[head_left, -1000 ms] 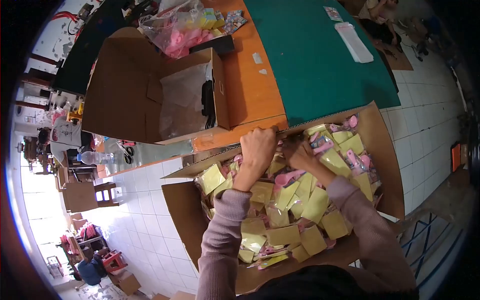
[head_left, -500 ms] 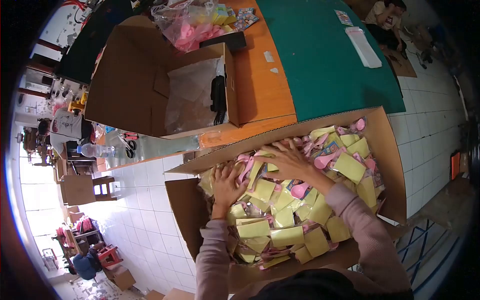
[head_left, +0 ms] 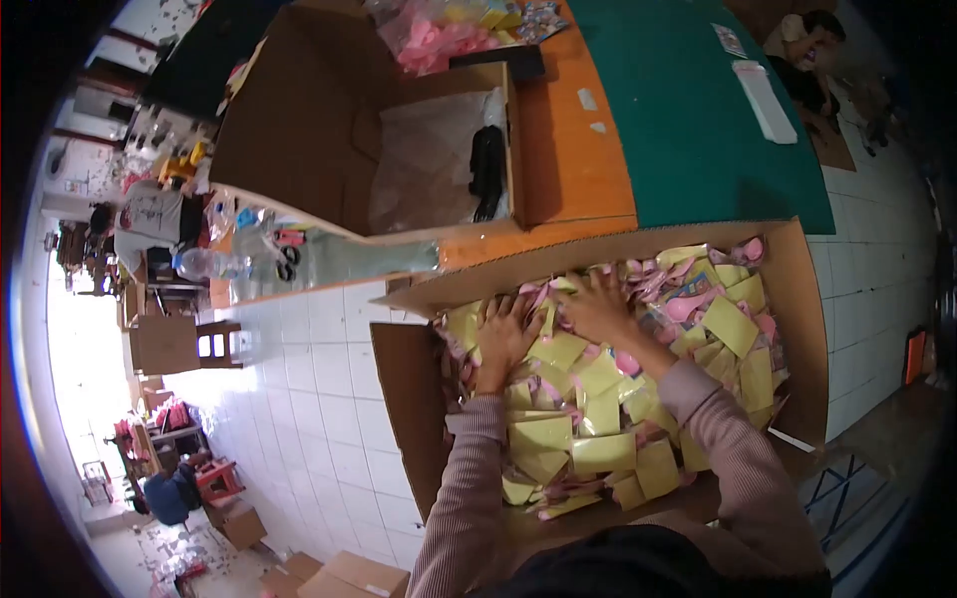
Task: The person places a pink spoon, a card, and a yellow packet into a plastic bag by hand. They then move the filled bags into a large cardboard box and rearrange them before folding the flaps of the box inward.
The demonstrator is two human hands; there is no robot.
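A large open cardboard box is filled with clear plastic packets holding yellow cards and pink spoons. My left hand lies on the packets near the box's far left part, fingers spread. To its right, my right hand rests on the packets too, its fingers apart and the tips partly among them. Neither hand is lifting a packet that I can make out.
Beyond the box, an open carton with a black object stands on the orange table. A green mat bears white sleeves. Scissors and a bottle lie left. People are in the background.
The whole view has shifted, so the table and boxes appear farther right. Both hands remain on the packets, and my left hand has moved slightly over them.
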